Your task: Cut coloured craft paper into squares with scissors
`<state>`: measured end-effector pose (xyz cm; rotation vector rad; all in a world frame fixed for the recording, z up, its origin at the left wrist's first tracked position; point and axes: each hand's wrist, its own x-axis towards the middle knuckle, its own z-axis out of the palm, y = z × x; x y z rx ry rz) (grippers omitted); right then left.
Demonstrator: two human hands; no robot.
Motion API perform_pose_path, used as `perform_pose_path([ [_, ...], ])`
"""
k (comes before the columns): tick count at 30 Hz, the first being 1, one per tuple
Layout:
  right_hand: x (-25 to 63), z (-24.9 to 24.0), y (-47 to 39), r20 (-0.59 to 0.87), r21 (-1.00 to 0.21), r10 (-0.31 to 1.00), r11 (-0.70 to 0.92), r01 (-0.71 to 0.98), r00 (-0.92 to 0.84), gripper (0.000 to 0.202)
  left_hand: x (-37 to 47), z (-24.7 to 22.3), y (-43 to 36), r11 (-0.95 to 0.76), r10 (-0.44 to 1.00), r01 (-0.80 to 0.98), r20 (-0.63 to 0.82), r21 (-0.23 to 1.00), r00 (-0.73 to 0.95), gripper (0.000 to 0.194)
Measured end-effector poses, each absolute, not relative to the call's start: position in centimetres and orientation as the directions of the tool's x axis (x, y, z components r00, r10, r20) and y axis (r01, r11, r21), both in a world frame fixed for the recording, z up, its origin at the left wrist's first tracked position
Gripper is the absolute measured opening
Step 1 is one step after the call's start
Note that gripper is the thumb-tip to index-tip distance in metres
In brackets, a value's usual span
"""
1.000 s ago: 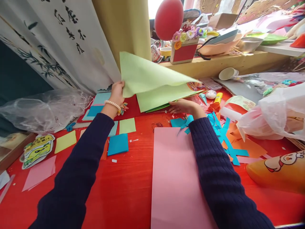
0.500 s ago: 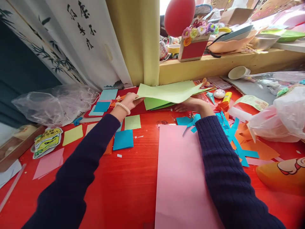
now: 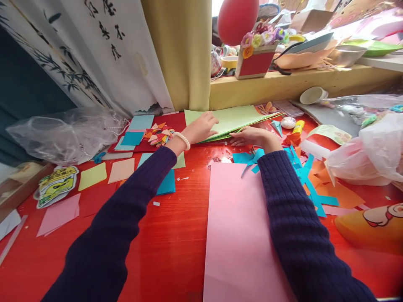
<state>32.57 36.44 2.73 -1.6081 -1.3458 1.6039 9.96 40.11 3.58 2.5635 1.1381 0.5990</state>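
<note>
A stack of paper sheets with light green on top (image 3: pixel 234 119) lies at the back of the red table (image 3: pixel 163 243). My left hand (image 3: pixel 203 127), a bead bracelet at its wrist, is over the stack's left part with fingers apart. At the stack's front edge is my right hand (image 3: pixel 248 137), fingers spread and the stack's edge above them. A large pink sheet (image 3: pixel 236 226) lies beside my right forearm. Folded coloured paper pieces (image 3: pixel 159 134) sit left of the stack, near blue squares (image 3: pixel 132 138).
Blue paper strips (image 3: pixel 310 180) and orange scraps (image 3: pixel 343 195) lie to the right, with a plastic bag (image 3: pixel 362 159) behind. A glue stick (image 3: pixel 298 127) stands near a white cup (image 3: pixel 314 95). Yellow (image 3: pixel 92 176) and pink squares (image 3: pixel 59 214) lie left.
My left hand has let go of the top sheet's left corner and moved right over the stack. The raised light green sheet now lies flat. The right hand has barely moved.
</note>
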Motion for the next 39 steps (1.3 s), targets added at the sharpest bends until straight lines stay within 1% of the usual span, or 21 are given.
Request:
perform_pose_path([
  [1, 32.6, 2.7, 36.4, -0.448, -0.876, 0.876, -0.389, 0.285, -0.182, 0.013, 10.4, 3.6, 40.3, -0.693, 0.72, 0.666, 0.212, 0.277, 0.661, 0.034],
  [2, 32.6, 2.7, 36.4, -0.445, -0.879, 0.876, -0.387, 0.279, -0.185, 0.013, 10.8, 3.5, 40.5, -0.708, 0.706, 0.683, 0.161, 0.18, 0.69, 0.034],
  [3, 32.6, 2.7, 36.3, -0.442, -0.881, 0.877, -0.386, 0.274, -0.188, 0.013, 11.0, 3.5, 40.8, -0.708, 0.707, 0.697, 0.118, 0.114, 0.698, 0.034],
  [5, 32.7, 2.6, 36.3, -0.437, -0.886, 0.878, -0.383, 0.263, -0.195, 0.014, 11.3, 3.3, 41.4, -0.687, 0.727, 0.723, 0.087, 0.074, 0.681, 0.035],
  [7, 32.9, 2.4, 36.4, -0.435, -0.889, 0.878, -0.382, 0.254, -0.202, 0.016, 11.3, 3.0, 41.8, -0.677, 0.735, 0.734, 0.102, 0.063, 0.67, 0.041],
  [10, 33.2, 1.9, 36.7, -0.434, -0.893, 0.873, -0.382, 0.238, -0.223, 0.016, 11.3, 2.4, 41.9, -0.713, 0.698, 0.701, 0.118, 0.022, 0.706, 0.05],
  [14, 33.5, 1.6, 36.9, -0.429, -0.9, 0.865, -0.384, 0.208, -0.261, 0.013, 11.5, 1.8, 41.7, -0.766, 0.637, 0.641, 0.08, -0.037, 0.766, 0.039],
  [17, 33.9, 1.5, 36.9, -0.44, -0.897, 0.852, -0.403, 0.182, -0.282, 0.01, 11.5, 1.6, 42.0, -0.768, 0.634, 0.638, 0.068, -0.06, 0.77, 0.036],
  [22, 34.8, 1.4, 37.1, -0.48, -0.876, 0.831, -0.468, 0.116, -0.281, 0.022, 11.5, 1.0, 42.2, -0.738, 0.665, 0.669, 0.071, -0.091, 0.743, 0.036],
  [27, 35.2, 1.3, 37.2, -0.505, -0.856, 0.814, -0.516, 0.043, -0.286, 0.021, 12.0, 0.9, 41.0, -0.707, 0.694, 0.699, 0.084, -0.109, 0.715, 0.035],
  [29, 35.3, 1.2, 37.1, -0.508, -0.851, 0.814, -0.525, 0.016, -0.281, 0.023, 12.2, 1.2, 40.3, -0.699, 0.7, 0.708, 0.102, -0.101, 0.706, 0.041],
  [32, 35.4, 1.0, 37.1, -0.507, -0.848, 0.818, -0.53, -0.016, -0.271, 0.027, 12.0, 1.6, 39.8, -0.691, 0.706, 0.718, 0.133, -0.08, 0.695, 0.057],
  [34, 35.5, 0.8, 37.2, -0.506, -0.845, 0.819, -0.533, -0.033, -0.271, 0.028, 11.7, 1.7, 39.9, -0.685, 0.712, 0.725, 0.145, -0.067, 0.687, 0.062],
  [35, 35.5, 0.7, 37.2, -0.507, -0.843, 0.818, -0.536, -0.04, -0.271, 0.029, 11.6, 1.7, 40.1, -0.681, 0.717, 0.73, 0.147, -0.063, 0.682, 0.059],
  [38, 35.6, 0.5, 37.4, -0.516, -0.834, 0.812, -0.549, -0.056, -0.272, 0.029, 11.4, 1.4, 40.7, -0.669, 0.729, 0.741, 0.145, -0.052, 0.668, 0.04],
  [39, 35.6, 0.5, 37.4, -0.518, -0.832, 0.811, -0.552, -0.061, -0.273, 0.03, 11.4, 1.3, 40.8, -0.669, 0.73, 0.742, 0.145, -0.048, 0.667, 0.039],
])
